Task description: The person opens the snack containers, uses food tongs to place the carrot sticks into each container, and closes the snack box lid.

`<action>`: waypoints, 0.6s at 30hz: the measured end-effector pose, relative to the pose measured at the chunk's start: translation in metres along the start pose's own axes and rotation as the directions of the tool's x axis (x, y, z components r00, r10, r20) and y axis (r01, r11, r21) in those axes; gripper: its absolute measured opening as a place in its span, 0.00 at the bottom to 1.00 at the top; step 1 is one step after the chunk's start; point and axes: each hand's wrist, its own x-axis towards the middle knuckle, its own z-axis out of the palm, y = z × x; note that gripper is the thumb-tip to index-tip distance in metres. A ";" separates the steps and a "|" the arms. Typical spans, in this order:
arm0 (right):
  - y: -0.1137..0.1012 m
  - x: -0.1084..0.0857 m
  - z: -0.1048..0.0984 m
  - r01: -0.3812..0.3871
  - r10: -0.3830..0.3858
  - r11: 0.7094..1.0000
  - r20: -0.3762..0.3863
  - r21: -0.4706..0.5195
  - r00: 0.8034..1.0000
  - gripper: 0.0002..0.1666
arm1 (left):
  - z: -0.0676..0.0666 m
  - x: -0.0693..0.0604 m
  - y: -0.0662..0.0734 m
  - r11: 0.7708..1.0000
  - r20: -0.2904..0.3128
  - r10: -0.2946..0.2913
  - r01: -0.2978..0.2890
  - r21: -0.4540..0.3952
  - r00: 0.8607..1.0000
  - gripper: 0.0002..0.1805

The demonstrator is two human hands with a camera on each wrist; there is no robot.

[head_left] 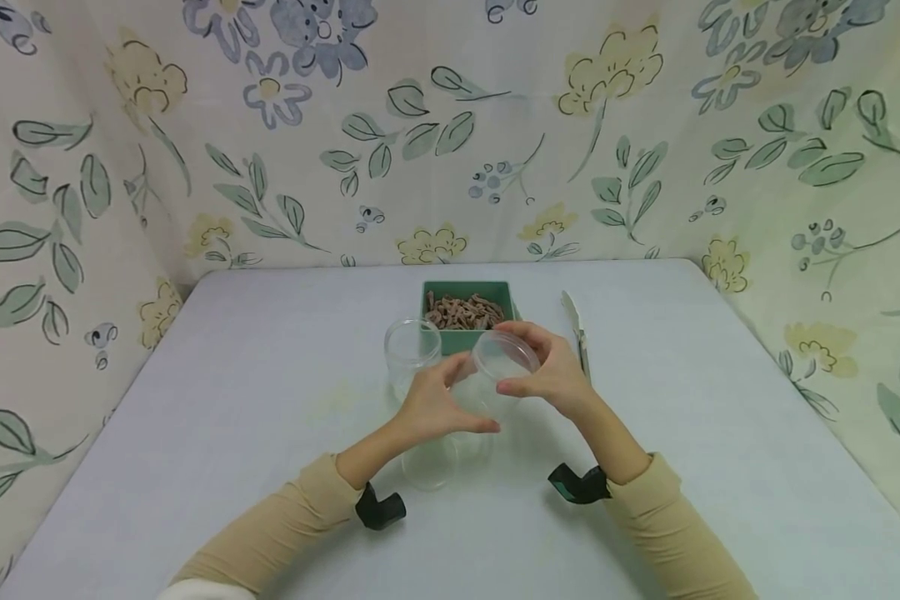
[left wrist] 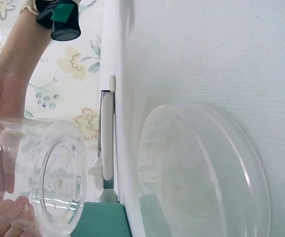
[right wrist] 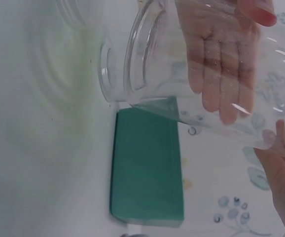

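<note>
"Beige sleeves (head_left: 675,533) come closest to the lens. What are the hands holding?"

"One clear plastic jar (left wrist: 39,173), tilted and raised above the table (head_left: 270,333), in front of the green box (head_left: 453,342) of brown strips (head_left: 465,312). The right hand (head_left: 551,371) grips it near the upper end; the left hand (head_left: 431,408) spans its body, thumb on the near side, fingers behind."

"Firmly?"

"I can't tell how hard they press. Is the top end capped? I can't tell that either."

"So what might go wrong?"

"A slip, I'd say. The wall looks smooth, and if the right fingers loosened while the left ones lay only lightly on it, the jar could drop onto the shallow clear lid (left wrist: 206,173) lying below."

"And that second jar (head_left: 412,337)?"

"It stands just beyond the left hand. A careless swing of the knuckles might topple it against the box. Being see-through, it's easy to misjudge."

"That slim utensil (head_left: 576,329)?"

"Right of the box, apart from the jar; a wide elbow or wrist could nudge it."
</note>
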 end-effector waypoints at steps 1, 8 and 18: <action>0.001 0.000 0.000 0.016 -0.016 1.000 0.004 0.008 1.000 0.51 | 0.000 0.000 0.000 1.000 0.000 0.005 -0.005 -0.001 1.000 0.48; 0.005 0.006 0.001 0.243 -0.296 0.941 0.227 0.237 0.928 0.35 | -0.003 -0.002 -0.001 0.967 0.177 0.089 -0.042 -0.253 0.980 0.41; 0.004 0.008 -0.012 0.198 -0.248 0.957 0.244 0.213 0.937 0.52 | -0.007 0.000 0.009 0.990 -0.009 -0.014 0.013 -0.141 1.000 0.46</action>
